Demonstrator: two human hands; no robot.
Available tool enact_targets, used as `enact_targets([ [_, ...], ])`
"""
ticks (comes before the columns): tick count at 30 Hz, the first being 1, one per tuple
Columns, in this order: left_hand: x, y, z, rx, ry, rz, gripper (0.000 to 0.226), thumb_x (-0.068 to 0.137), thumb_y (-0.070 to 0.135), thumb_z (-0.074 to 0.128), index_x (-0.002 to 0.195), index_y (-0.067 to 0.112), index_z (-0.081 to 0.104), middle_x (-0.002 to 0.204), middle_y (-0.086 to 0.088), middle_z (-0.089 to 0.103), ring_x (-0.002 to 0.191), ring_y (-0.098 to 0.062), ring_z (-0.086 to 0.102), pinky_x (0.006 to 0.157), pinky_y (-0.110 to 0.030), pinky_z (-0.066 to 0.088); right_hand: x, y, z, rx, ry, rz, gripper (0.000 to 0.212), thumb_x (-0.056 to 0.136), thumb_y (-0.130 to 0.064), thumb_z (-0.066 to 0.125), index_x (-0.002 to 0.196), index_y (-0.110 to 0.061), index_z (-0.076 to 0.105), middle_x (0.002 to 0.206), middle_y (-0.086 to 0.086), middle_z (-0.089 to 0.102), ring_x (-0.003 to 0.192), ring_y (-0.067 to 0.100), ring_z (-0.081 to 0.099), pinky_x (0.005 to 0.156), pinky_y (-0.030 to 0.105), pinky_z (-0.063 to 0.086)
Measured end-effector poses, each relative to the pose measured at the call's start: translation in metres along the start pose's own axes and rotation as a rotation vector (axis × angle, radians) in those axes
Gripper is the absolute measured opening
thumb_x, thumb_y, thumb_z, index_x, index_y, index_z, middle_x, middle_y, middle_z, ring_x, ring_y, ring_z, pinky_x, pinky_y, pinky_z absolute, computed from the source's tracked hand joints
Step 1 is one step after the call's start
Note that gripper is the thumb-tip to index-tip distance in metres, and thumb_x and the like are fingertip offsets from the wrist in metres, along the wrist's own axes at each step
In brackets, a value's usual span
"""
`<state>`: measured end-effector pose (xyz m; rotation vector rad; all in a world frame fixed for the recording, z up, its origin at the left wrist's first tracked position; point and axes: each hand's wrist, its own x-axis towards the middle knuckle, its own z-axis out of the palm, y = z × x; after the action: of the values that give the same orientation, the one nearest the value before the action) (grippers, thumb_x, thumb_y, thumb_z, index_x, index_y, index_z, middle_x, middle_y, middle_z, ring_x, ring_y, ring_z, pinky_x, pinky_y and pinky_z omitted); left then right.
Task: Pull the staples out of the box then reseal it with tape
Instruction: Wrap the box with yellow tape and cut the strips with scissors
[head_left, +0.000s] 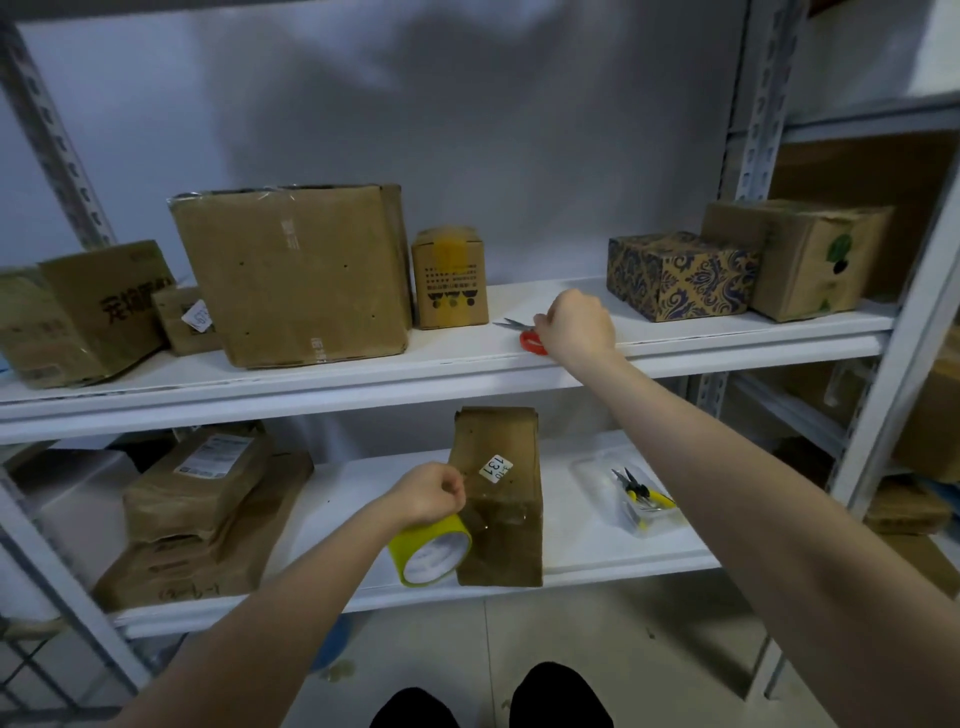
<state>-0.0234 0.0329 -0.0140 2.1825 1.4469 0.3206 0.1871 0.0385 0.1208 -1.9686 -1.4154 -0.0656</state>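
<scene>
A brown cardboard box (501, 493) with a "131" sticker lies on the lower shelf (597, 551), clear tape shining on its near end. My left hand (428, 493) grips a roll of yellow-green tape (431, 553) held against the box's left side. On the upper shelf (467, 358), my right hand (574, 325) grips the red handles of a pair of scissors (522, 332), whose blades point left along the shelf.
Pliers with yellow handles (641, 493) lie in a clear tray right of the box. Stacked parcels (197, 499) fill the lower shelf's left. The upper shelf holds a large carton (296, 275), a small box (449, 278), a patterned box (680, 273) and more cartons.
</scene>
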Motion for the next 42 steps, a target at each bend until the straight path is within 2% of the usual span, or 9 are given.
enact_targets([
  [3,0.002,-0.005,-0.001,-0.053,-0.010,0.011,0.029,0.086,0.006,0.056,0.062,0.022,0.054,0.119,-0.011,0.065,0.125,-0.016,0.051,0.102,-0.034,0.043,-0.018,-0.001,0.013,0.027,0.190,-0.273,0.023,0.094,-0.021,0.050,0.098,-0.010,0.069,0.099,0.007,0.066,0.093,0.026,0.059,0.066,0.031,0.044],
  [8,0.002,-0.010,-0.002,-0.055,0.008,0.021,0.012,0.088,0.008,0.057,0.078,0.012,0.064,0.100,-0.012,0.065,0.104,-0.024,0.059,0.086,-0.029,0.043,-0.089,0.025,0.063,-0.074,0.114,-0.962,0.022,0.081,-0.030,0.050,0.077,-0.015,0.065,0.071,0.000,0.063,0.071,0.021,0.060,0.047,0.028,0.045],
  [13,-0.004,-0.008,0.001,-0.164,-0.030,0.000,0.029,0.086,0.001,0.056,0.063,0.018,0.053,0.129,-0.012,0.059,0.127,-0.015,0.050,0.095,-0.020,0.036,-0.103,0.058,0.104,-0.526,-0.441,-0.655,0.067,0.078,-0.058,0.064,0.130,-0.021,0.046,0.123,0.007,0.050,0.116,0.028,0.047,0.081,0.036,0.046],
  [24,-0.007,-0.023,-0.011,-0.487,0.038,-0.086,0.024,0.088,-0.004,0.056,0.069,0.011,0.056,0.106,-0.010,0.064,0.115,-0.013,0.056,0.090,-0.023,0.042,-0.093,0.084,0.126,-0.464,-0.469,-0.783,0.074,0.091,-0.027,0.061,0.152,-0.014,0.020,0.159,0.003,0.022,0.144,0.020,0.025,0.107,0.032,0.036],
  [29,-0.006,-0.031,-0.012,-0.497,0.049,-0.097,0.027,0.087,-0.003,0.058,0.066,0.013,0.057,0.106,-0.013,0.066,0.115,-0.016,0.058,0.097,-0.029,0.043,-0.070,0.105,0.114,-0.318,-0.430,-0.798,0.058,0.094,-0.002,0.051,0.147,-0.021,0.038,0.154,-0.001,0.033,0.144,0.017,0.027,0.112,0.028,0.029],
  [33,-0.003,-0.036,-0.013,-0.536,0.087,-0.116,0.028,0.088,-0.005,0.056,0.065,0.011,0.054,0.097,-0.010,0.065,0.107,-0.011,0.057,0.088,-0.022,0.044,-0.067,0.089,0.112,-0.307,-0.308,-0.588,0.046,0.092,-0.008,0.050,0.131,-0.031,0.058,0.147,-0.001,0.045,0.133,0.023,0.041,0.106,0.033,0.035],
  [36,0.001,-0.035,-0.013,-0.545,0.170,-0.114,0.030,0.087,-0.006,0.057,0.064,0.013,0.055,0.085,-0.007,0.062,0.095,-0.016,0.058,0.085,-0.024,0.044,-0.087,0.050,0.125,-0.213,-0.310,-0.467,0.041,0.090,-0.039,0.048,0.128,-0.027,0.055,0.130,0.004,0.055,0.117,0.030,0.054,0.092,0.036,0.045],
  [38,0.003,-0.032,-0.013,-0.518,0.214,-0.121,0.031,0.086,-0.006,0.057,0.063,0.015,0.055,0.074,-0.003,0.059,0.077,-0.012,0.056,0.074,-0.017,0.044,-0.099,0.036,0.137,-0.283,-0.389,-0.476,0.061,0.083,-0.057,0.053,0.133,-0.023,0.045,0.135,0.008,0.047,0.123,0.032,0.049,0.093,0.039,0.043],
  [42,0.005,-0.030,-0.015,-0.486,0.294,-0.148,0.032,0.085,-0.004,0.057,0.061,0.016,0.055,0.069,0.002,0.057,0.070,-0.010,0.052,0.066,-0.010,0.042,-0.090,0.047,0.136,-0.296,-0.526,-0.509,0.071,0.085,-0.042,0.060,0.146,-0.020,0.031,0.157,0.006,0.024,0.144,0.025,0.025,0.112,0.039,0.030],
])
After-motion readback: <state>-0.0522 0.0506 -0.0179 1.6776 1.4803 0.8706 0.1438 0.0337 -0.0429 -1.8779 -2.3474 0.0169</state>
